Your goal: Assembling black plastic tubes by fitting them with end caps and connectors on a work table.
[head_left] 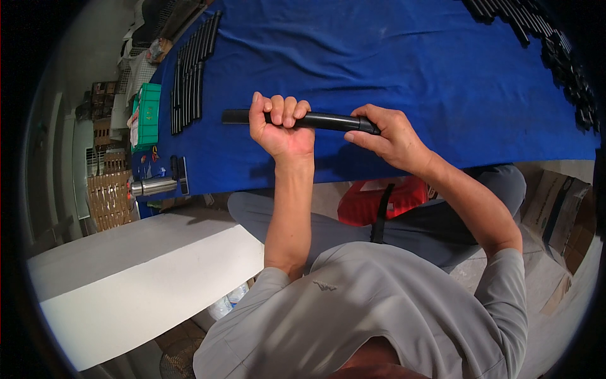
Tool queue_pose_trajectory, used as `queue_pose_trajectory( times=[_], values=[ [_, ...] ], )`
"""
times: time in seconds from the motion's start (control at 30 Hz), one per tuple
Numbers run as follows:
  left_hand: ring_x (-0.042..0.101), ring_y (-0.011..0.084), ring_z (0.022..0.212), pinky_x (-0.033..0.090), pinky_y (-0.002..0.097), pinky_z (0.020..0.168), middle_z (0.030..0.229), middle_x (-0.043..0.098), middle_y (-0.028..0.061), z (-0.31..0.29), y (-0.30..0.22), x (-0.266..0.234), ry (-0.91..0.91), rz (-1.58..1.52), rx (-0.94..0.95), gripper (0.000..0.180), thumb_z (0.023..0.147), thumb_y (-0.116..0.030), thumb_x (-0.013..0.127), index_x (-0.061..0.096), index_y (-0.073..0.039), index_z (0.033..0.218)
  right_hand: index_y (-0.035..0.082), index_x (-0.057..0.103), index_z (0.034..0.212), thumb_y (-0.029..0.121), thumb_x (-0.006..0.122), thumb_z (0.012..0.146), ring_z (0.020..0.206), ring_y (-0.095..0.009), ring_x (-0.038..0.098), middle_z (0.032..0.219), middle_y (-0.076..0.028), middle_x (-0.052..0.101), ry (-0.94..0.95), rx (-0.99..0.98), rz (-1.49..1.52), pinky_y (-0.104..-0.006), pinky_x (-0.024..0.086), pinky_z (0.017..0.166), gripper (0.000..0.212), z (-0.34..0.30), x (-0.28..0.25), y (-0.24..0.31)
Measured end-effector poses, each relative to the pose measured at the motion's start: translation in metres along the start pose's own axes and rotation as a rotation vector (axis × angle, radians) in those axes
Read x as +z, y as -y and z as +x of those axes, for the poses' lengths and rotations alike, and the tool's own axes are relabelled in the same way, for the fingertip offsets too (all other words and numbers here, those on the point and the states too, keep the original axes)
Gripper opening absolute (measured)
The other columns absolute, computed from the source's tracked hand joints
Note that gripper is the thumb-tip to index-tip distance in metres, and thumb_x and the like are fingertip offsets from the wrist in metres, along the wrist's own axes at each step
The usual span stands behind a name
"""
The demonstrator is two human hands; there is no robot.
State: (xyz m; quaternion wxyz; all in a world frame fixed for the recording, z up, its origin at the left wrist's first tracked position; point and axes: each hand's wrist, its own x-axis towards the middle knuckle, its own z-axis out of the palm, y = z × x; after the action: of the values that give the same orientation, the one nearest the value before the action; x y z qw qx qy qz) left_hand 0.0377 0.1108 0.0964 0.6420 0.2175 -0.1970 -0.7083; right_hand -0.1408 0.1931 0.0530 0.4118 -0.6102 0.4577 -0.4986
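A black tube (331,121), slightly bent, is held level above the near part of the blue cloth. My left hand (281,126) wraps round it left of the middle, palm turned up, with the tube's flat-looking left end sticking out past the thumb. At the right end, my right hand (392,136) pinches a black end piece (367,125) between thumb and fingers. A seam shows where that piece meets the tube; I cannot tell how firmly they are joined.
Black tubes (189,82) lie in a row at the left, more (514,19) at the far right beside a pile of black parts (571,82). A green crate (148,117), a steel flask (153,186) and a phone-like slab (184,175) stand left. A white surface (151,265) lies near left.
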Motion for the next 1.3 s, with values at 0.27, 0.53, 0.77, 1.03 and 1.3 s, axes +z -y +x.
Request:
queue_pose_trajectory(
  times=[0.27,0.53,0.77,1.03,1.3],
  values=[
    [0.032,0.0083,0.04,0.033,0.025,0.047,0.047,0.037,-0.0045,0.004,0.0,0.004,0.1,0.045,0.029,0.032,0.093,-0.02,0.055,0.05,-0.015,0.063,-0.002,0.064,0.103,0.025,0.073,0.086,0.056,-0.011,0.048,0.063,-0.003,0.053,0.047,0.166,0.14,-0.0298,0.041,0.052,0.034,0.003,0.0,0.002],
    [0.033,0.0093,0.041,0.033,0.0269,0.047,0.048,0.037,-0.0043,0.02,0.008,-0.007,0.03,-0.015,-0.016,0.03,0.093,-0.022,0.055,0.047,-0.016,0.064,0.0,0.063,0.104,0.025,0.071,0.088,0.051,-0.005,0.048,0.064,0.003,0.053,0.06,0.32,0.244,-0.0224,0.038,0.046,0.031,0.011,-0.003,-0.002],
    [0.033,0.0092,0.043,0.034,0.0257,0.049,0.049,0.036,-0.0042,0.04,0.014,-0.005,0.021,-0.026,-0.068,0.03,0.092,-0.021,0.059,0.05,-0.015,0.063,-0.002,0.062,0.104,0.024,0.069,0.09,0.056,-0.005,0.052,0.07,0.0,0.056,0.08,0.38,0.27,-0.0219,0.042,0.049,0.031,0.022,-0.007,-0.005],
    [0.042,0.0104,0.047,0.04,0.0274,0.052,0.053,0.041,-0.004,0.111,0.053,-0.012,0.087,-0.114,-0.374,0.04,0.091,-0.046,0.066,0.054,-0.014,0.068,-0.005,0.06,0.106,0.052,0.052,0.097,0.069,-0.018,0.064,0.088,-0.014,0.067,0.106,0.599,0.774,-0.0287,0.053,0.061,0.059,0.054,-0.05,-0.024],
    [0.043,0.0103,0.05,0.042,0.025,0.052,0.056,0.043,-0.003,0.119,0.102,0.02,-0.16,-0.063,-0.273,0.036,0.091,-0.045,0.065,0.058,-0.013,0.078,-0.001,0.062,0.09,0.018,0.071,0.084,0.057,-0.009,0.056,0.07,-0.002,0.058,0.075,0.616,0.371,-0.0232,0.043,0.044,0.021,0.062,-0.055,-0.02]
  ],
)
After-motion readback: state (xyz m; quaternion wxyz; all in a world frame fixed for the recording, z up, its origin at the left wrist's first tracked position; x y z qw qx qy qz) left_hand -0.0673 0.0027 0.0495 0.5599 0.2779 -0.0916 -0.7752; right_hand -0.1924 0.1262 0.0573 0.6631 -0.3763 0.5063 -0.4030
